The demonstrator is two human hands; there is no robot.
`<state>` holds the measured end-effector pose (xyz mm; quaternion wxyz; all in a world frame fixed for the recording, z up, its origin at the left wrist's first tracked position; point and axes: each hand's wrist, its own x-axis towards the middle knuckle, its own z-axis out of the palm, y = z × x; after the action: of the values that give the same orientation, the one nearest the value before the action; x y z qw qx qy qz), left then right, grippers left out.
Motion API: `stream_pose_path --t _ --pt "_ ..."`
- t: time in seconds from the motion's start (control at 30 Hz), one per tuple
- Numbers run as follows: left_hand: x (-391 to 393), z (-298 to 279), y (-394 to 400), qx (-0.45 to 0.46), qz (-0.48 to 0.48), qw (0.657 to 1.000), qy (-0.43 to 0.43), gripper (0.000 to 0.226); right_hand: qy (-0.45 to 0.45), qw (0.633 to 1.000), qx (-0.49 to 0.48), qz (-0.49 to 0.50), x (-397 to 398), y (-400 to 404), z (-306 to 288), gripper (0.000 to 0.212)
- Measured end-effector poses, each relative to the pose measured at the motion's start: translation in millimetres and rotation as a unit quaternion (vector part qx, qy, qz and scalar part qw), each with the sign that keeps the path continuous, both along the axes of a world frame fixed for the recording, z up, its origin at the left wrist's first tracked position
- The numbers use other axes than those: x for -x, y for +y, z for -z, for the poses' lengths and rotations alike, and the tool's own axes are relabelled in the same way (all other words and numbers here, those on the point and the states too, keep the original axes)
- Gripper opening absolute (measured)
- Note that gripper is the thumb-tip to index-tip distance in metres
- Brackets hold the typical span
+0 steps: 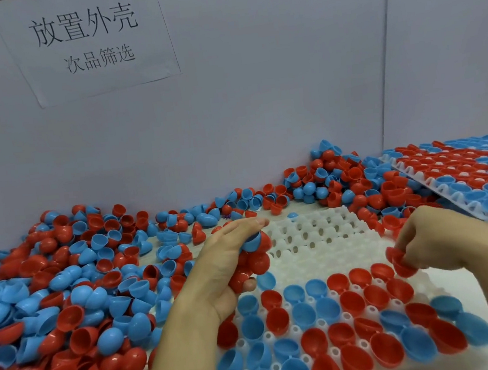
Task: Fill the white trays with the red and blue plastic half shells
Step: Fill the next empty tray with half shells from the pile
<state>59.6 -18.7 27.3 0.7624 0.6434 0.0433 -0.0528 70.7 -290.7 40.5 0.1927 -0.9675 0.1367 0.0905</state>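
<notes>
A white tray [317, 231] lies in front of me, its near rows filled with red and blue half shells [335, 320] and its far rows bare. My left hand [226, 256] hovers over the tray's left edge and grips a bunch of red and blue shells [253, 259]. My right hand [441, 236] is above the tray's right side and pinches red shells [401, 261] in its curled fingers. A big loose heap of red and blue half shells [67, 293] covers the table on the left.
More loose shells [326, 182] are piled along the back wall. A second, filled white tray [462, 180] rests tilted on the heap at the right. A paper sign [86, 41] with printed characters hangs on the wall behind.
</notes>
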Motion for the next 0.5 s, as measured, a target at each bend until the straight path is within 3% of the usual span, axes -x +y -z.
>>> stream_pose_path --t 0.5 --pt "1.9 -1.1 5.4 0.026 -0.012 1.000 0.000 0.023 0.073 0.996 0.046 0.016 0.1 3.2 6.0 0.041"
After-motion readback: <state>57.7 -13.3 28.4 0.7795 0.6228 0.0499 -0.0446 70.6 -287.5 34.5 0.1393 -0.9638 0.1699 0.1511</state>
